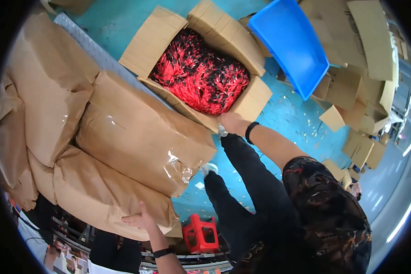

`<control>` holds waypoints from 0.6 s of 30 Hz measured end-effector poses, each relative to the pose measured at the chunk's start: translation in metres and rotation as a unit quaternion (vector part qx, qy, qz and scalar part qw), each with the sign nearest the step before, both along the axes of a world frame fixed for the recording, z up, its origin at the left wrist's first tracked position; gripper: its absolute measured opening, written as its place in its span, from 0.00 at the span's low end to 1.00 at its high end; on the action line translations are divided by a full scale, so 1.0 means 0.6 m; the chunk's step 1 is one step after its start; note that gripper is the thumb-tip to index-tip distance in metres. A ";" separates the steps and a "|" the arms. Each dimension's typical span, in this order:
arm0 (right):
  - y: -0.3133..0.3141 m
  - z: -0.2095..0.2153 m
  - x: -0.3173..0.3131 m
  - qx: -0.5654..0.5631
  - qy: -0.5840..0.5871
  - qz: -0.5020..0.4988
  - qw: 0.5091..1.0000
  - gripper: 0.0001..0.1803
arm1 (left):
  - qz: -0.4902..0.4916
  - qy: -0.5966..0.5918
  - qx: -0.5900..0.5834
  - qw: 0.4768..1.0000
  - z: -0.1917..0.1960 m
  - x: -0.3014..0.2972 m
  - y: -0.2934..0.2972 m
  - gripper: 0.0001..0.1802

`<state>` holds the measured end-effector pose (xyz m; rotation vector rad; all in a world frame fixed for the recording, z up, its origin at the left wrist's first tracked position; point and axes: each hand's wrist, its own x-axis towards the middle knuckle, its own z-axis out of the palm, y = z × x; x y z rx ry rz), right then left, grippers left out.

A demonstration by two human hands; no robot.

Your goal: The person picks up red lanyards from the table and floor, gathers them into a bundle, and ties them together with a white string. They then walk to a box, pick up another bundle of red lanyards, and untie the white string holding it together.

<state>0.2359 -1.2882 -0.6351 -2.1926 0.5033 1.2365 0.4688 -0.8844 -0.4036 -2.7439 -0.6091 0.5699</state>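
My left hand (140, 220) lies with fingers outstretched on a large parcel wrapped in brown paper (96, 192), near its right end. Above it in the picture rests another brown-paper parcel (137, 132), its taped end shining. At the near corner of an open cardboard box (153, 39), my right hand (232, 122) is closed on the box's edge, with its fingertips partly hidden. Shiny red and black strands (201, 75), bunched like tinsel or pompoms, fill the box almost to the rim. Its flaps are folded outward.
More brown-paper parcels (50, 91) are stacked at the left, beside a grey metal beam (96, 50). A blue plastic tray (290, 45) stands beyond the box. Cardboard boxes (345, 86) crowd the right. A red stool (200, 234) is near my legs. Other people (114, 251) are at lower left.
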 end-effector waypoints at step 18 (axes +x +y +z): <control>-0.212 -0.143 0.100 0.144 -0.123 -0.318 0.929 0.25 | -0.118 -0.129 0.037 0.984 -0.036 -0.033 0.023 0.57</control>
